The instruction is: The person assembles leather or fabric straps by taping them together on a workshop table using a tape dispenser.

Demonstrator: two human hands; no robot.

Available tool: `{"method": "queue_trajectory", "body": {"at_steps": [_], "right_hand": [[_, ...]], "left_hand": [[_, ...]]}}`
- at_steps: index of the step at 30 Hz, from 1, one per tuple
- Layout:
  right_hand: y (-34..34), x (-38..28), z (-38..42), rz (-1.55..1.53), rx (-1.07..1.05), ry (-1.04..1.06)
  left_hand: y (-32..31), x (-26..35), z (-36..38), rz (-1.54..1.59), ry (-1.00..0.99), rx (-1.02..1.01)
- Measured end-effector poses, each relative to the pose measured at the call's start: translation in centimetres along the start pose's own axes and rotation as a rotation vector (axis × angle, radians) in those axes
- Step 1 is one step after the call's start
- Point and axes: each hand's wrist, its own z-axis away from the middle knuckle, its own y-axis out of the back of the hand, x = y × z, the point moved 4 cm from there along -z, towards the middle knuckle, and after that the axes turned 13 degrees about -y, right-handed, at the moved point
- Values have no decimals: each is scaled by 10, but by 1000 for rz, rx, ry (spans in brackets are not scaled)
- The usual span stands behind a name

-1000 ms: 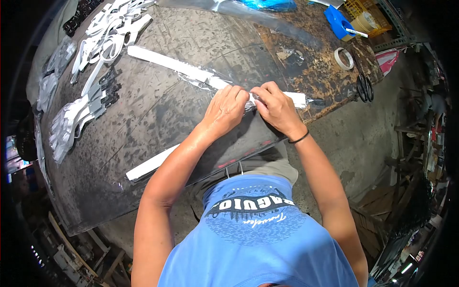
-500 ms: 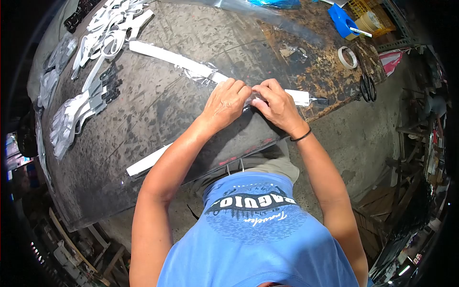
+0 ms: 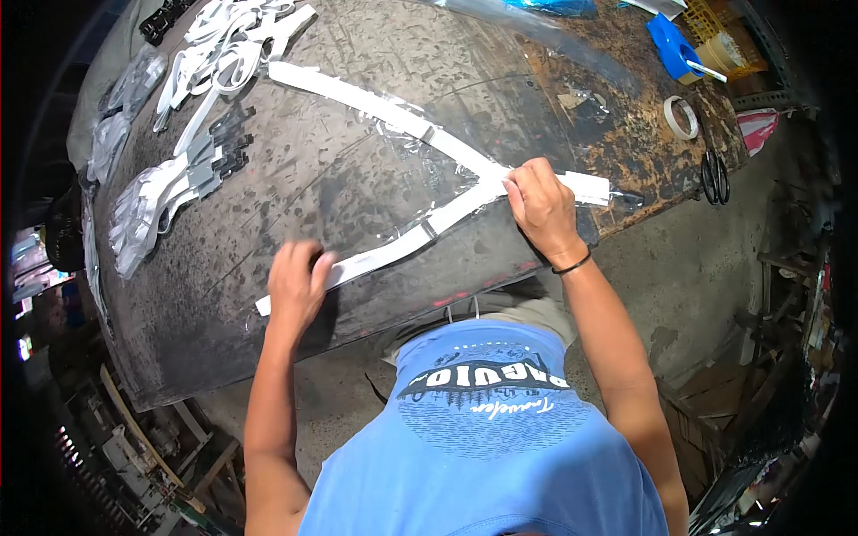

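White Y-shaped suspenders [image 3: 380,109] lie across the dark table, with clear plastic film around the straps and small grey buckles on the two long arms. At the point where the straps join, my right hand [image 3: 545,205] has its fingers curled down and closed on them. The short tail sticks out to its right and ends at a dark clip. Over the far end of the lower strap is my left hand [image 3: 299,277], its thumb apart from slightly blurred fingers. Whether it touches the strap is hard to see.
A heap of white straps [image 3: 234,67] lies at the back left, above a bundle of straps with grey and black clips [image 3: 214,161]. On the right are a tape roll [image 3: 681,118], black scissors [image 3: 715,177] and a blue tape dispenser [image 3: 672,49]. The table edge runs close to my body.
Both hands were together at the strap junction. My left hand has moved down and left along the lower strap, while my right hand remains at the junction. The view has shifted slightly.
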Motion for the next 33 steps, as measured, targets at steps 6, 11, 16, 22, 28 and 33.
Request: {"method": "queue_trajectory", "body": {"at_steps": [6, 11, 16, 22, 28, 33], "right_hand": [[-2, 1, 1, 9, -6, 14], [-4, 0, 0, 21, 31, 33], [-3, 2, 1, 13, 35, 34], [-4, 6, -1, -77, 29, -36], [1, 11, -10, -204, -114, -238], [-3, 18, -19, -211, -331, -394]], "left_hand": [[14, -36, 107, -274, 322, -22], [21, -17, 86, -334, 298, 127], [-28, 94, -48, 200, -254, 368], [-96, 151, -143, 162, -527, 150], [-97, 149, -148, 113, -542, 82], [-102, 149, -150, 87, -526, 153]]}}
